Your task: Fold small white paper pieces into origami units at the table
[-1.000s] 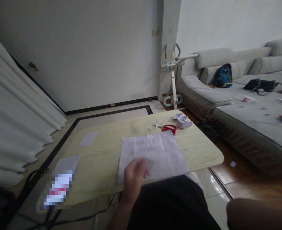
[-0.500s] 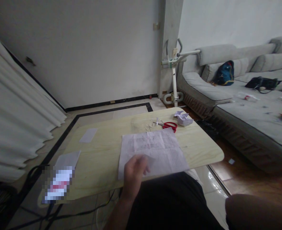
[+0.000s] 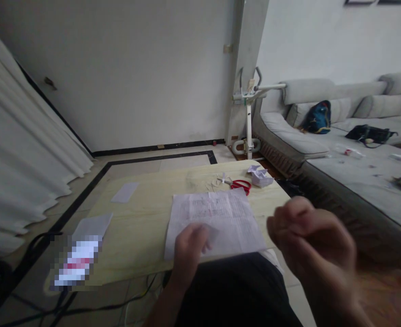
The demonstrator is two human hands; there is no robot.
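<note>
A creased, whitish printed sheet is lying face-up and spread out on the pale wooden tabletop, its rows of dark text showing faintly and its fold lines crossing the surface. Its near side is reaching the table's front edge. A small grey piece, thin-looking and blurred, is jutting from the left hand's pinched fingertips, overlapping the sheet from above.

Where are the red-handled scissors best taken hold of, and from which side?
Probably by the red handles, with the right hand coming from the near right and slightly above. The scissors lie flat on the table, loops toward the right and blades toward the left. Crumpled paper sits just right of the loops, so a low sideways approach looks more awkward.
</note>
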